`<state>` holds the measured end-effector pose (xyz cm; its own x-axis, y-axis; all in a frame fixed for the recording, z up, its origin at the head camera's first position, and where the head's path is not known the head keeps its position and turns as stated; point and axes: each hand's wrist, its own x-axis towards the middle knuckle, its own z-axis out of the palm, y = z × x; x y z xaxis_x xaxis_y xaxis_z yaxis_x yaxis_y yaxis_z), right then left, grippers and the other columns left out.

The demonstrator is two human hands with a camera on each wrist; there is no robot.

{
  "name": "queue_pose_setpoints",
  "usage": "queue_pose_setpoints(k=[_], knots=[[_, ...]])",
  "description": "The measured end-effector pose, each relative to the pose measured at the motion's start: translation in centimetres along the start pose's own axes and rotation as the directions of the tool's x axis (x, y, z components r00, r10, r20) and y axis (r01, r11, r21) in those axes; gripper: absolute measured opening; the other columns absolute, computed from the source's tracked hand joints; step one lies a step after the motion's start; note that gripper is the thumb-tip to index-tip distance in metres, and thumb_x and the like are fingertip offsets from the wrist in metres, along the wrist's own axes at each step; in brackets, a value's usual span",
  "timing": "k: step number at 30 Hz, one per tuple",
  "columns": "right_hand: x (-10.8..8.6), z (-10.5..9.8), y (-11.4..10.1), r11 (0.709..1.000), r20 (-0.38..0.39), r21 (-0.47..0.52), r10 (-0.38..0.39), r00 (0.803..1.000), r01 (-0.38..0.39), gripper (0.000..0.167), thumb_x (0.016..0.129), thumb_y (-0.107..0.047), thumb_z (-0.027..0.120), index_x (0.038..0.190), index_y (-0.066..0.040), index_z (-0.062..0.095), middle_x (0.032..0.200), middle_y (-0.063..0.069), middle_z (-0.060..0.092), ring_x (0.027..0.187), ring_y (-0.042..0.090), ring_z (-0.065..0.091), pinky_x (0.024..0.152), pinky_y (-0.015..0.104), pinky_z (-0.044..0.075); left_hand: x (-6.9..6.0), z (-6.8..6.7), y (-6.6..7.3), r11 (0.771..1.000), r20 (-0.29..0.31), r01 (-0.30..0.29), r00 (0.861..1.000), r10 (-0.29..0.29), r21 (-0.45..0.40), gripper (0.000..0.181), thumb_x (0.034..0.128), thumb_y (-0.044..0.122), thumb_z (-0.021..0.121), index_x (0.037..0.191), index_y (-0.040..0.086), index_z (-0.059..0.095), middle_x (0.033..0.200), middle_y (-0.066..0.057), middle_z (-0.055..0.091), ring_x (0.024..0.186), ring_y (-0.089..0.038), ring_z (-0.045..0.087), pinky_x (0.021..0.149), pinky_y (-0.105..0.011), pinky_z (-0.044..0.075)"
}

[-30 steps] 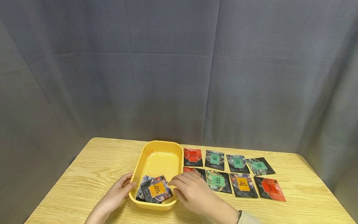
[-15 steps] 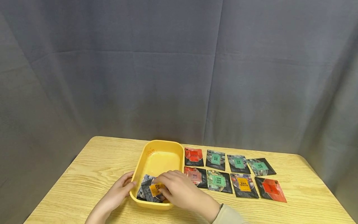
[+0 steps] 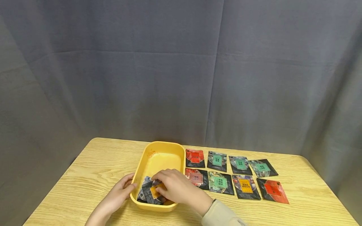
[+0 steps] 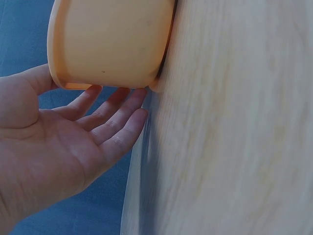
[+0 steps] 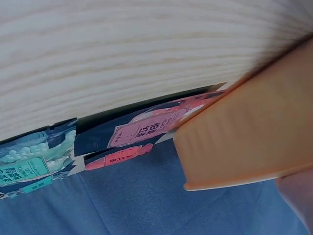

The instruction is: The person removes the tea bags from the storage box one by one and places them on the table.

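Left hand (image 3: 120,192) touches the yellow tray (image 3: 165,161), its fingers relaxed. Right hand (image 3: 173,185) partly covers an orange-labelled packet (image 3: 154,192); whether it grips, I cannot tell.

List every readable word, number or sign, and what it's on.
"伯爵红茶": pink-labelled sachet, right wrist view.
"大红袍", small: red-labelled sachet behind it.
Too blurred there: small print, green-labelled sachet.
Too small, head view: all labels, including the orange-labelled sachet under the right hand; sleeve mark.
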<state>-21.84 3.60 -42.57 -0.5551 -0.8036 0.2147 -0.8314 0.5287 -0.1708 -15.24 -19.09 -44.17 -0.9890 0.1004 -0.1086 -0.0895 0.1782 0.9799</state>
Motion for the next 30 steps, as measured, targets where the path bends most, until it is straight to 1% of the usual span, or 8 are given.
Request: queue_pose_setpoints(k=[3, 8, 10, 12, 16, 20, 25, 30], knots=[[0.19, 0.07, 0.15, 0.999, 0.053, -0.007, 0.031, 0.998, -0.031, 0.036, 0.093, -0.034, 0.070, 0.126, -0.020, 0.065, 0.121, -0.009, 0.065, 0.109, 0.009, 0.060, 0.097, 0.032, 0.047, -0.03, -0.03, 0.05, 1.000, -0.003, 0.000, 1.000, 0.000, 0.005, 0.055, 0.1030, 0.010, 0.048, 0.147, -0.014, 0.026, 0.137, -0.034, 0.046, 0.117, -0.039, 0.056, 0.090, -0.043, 0.054], [0.35, 0.08, 0.06, 0.997, 0.134, -0.044, 0.071, 0.988, -0.066, 0.049, 0.089, -0.044, 0.073, 0.131, -0.023, 0.063, 0.128, -0.010, 0.062, 0.116, 0.009, 0.058, 0.101, 0.034, 0.044, -0.03, -0.04, 0.05, 1.000, -0.009, -0.002, 1.000, 0.002, 0.008, 0.054, 0.1027, 0.009, 0.048, 0.147, -0.014, 0.027, 0.136, -0.034, 0.046, 0.117, -0.039, 0.056, 0.090, -0.041, 0.055], [0.36, 0.13, -0.01, 0.995, 0.149, -0.069, 0.083, 0.985, -0.073, 0.053, 0.087, -0.046, 0.074, 0.132, -0.023, 0.062, 0.130, -0.009, 0.062, 0.119, 0.010, 0.057, 0.103, 0.035, 0.043, -0.04, -0.03, 0.05, 1.000, -0.009, 0.000, 1.000, 0.000, 0.006, 0.054, 0.1027, 0.010, 0.048, 0.147, -0.014, 0.027, 0.137, -0.034, 0.047, 0.117, -0.039, 0.056, 0.090, -0.041, 0.055], [0.36, 0.20, -0.07, 0.993, 0.149, -0.093, 0.090, 0.985, -0.077, 0.054, 0.085, -0.046, 0.076, 0.132, -0.024, 0.062, 0.129, -0.010, 0.062, 0.119, 0.010, 0.056, 0.103, 0.034, 0.043, -0.05, -0.02, 0.03, 1.000, -0.008, 0.002, 1.000, -0.002, 0.005, 0.054, 0.1028, 0.010, 0.048, 0.147, -0.014, 0.027, 0.137, -0.034, 0.047, 0.117, -0.038, 0.056, 0.090, -0.041, 0.055], [0.33, 0.25, -0.15, 0.991, 0.126, -0.107, 0.091, 0.988, -0.078, 0.054, 0.082, -0.044, 0.079, 0.131, -0.026, 0.062, 0.125, -0.011, 0.063, 0.113, 0.009, 0.057, 0.099, 0.033, 0.044, 0.00, -0.07, -0.05, 1.000, 0.001, 0.000, 1.000, 0.000, 0.000, 0.054, 0.1034, 0.010, 0.048, 0.147, -0.014, 0.026, 0.136, -0.034, 0.046, 0.117, -0.039, 0.056, 0.090, -0.042, 0.054], [0.25, 0.27, -0.15, 0.992, 0.085, -0.106, 0.076, 0.994, -0.067, 0.053, 0.081, -0.042, 0.081, 0.129, -0.026, 0.063, 0.121, -0.012, 0.063, 0.105, 0.008, 0.054, 0.094, 0.031, 0.045, 0.03, -0.02, -0.03, 1.000, -0.004, 0.004, 1.000, -0.004, 0.006, 0.054, 0.1033, 0.010, 0.048, 0.147, -0.014, 0.026, 0.136, -0.034, 0.047, 0.118, -0.039, 0.055, 0.091, -0.042, 0.054], [0.15, 0.50, -0.13, 0.994, 0.005, -0.102, 0.044, 0.999, -0.043, 0.054, 0.078, -0.039, 0.085, 0.126, -0.025, 0.065, 0.117, -0.010, 0.064, 0.102, 0.009, 0.052, 0.092, 0.030, 0.045, 0.08, 0.14, 0.01, 1.000, -0.028, 0.017, 0.999, -0.016, 0.015, 0.053, 0.1032, 0.010, 0.048, 0.147, -0.013, 0.029, 0.137, -0.033, 0.047, 0.117, -0.038, 0.056, 0.090, -0.042, 0.054], [0.14, 0.73, -0.16, 0.995, -0.054, -0.091, 0.033, 0.998, -0.038, 0.055, 0.076, -0.036, 0.086, 0.126, -0.023, 0.066, 0.114, -0.007, 0.062, 0.100, 0.011, 0.050, 0.091, 0.030, 0.045, 0.09, 0.15, -0.06, 1.000, -0.038, 0.007, 0.999, -0.006, 0.015, 0.053, 0.1026, 0.009, 0.048, 0.146, -0.014, 0.029, 0.135, -0.033, 0.048, 0.116, -0.038, 0.057, 0.089, -0.042, 0.055]])
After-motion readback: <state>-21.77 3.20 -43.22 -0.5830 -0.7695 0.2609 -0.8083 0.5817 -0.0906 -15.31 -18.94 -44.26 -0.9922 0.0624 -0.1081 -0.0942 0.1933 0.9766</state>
